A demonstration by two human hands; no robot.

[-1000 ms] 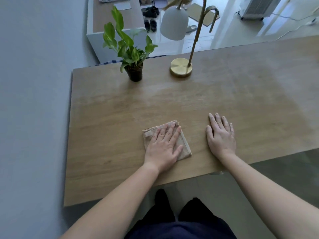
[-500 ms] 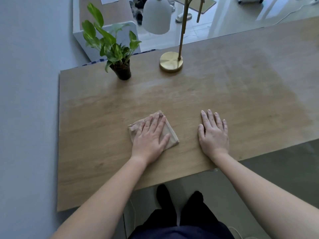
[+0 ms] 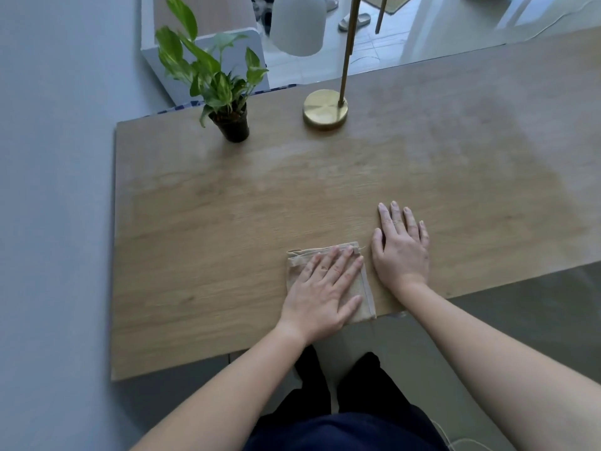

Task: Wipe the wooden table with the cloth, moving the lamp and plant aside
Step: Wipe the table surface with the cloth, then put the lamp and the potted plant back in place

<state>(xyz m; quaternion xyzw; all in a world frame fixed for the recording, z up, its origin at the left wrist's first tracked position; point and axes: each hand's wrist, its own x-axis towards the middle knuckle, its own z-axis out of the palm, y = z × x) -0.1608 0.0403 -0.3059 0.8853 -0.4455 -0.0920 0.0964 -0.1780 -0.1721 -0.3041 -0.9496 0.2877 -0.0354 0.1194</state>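
On the near side of the big light-brown wooden table (image 3: 195, 222), close to its front edge, lies a small folded beige cloth (image 3: 365, 288). The left hand (image 3: 320, 294) lies flat on top of the cloth. Its fingers are straight and a little spread, pressing down and not curled round it. The fingertips reach the far edge of the cloth. Just beside the cloth, on its right, the right hand (image 3: 401, 252) rests flat on the bare wood, palm down. Its fingers are straight and it holds nothing. The two hands are near each other but do not touch.

Far back on the table, near the left corner, a small green leafy plant (image 3: 211, 76) stands upright in a little black pot (image 3: 234, 126). To its right, near but apart, stands a tall gold lamp (image 3: 345, 53) with a round gold base (image 3: 325, 109) and a white bell-shaped shade (image 3: 297, 24). The shade hangs between the plant and the pole. Plant and lamp are both well apart from the cloth and the hands.

A grey wall (image 3: 55, 190) runs along the left side of the table. Below the front edge are the person's legs (image 3: 357, 385) in dark trousers, on a grey floor (image 3: 504, 320). Behind the table a pale sandal (image 3: 354, 21) lies on shiny tiles
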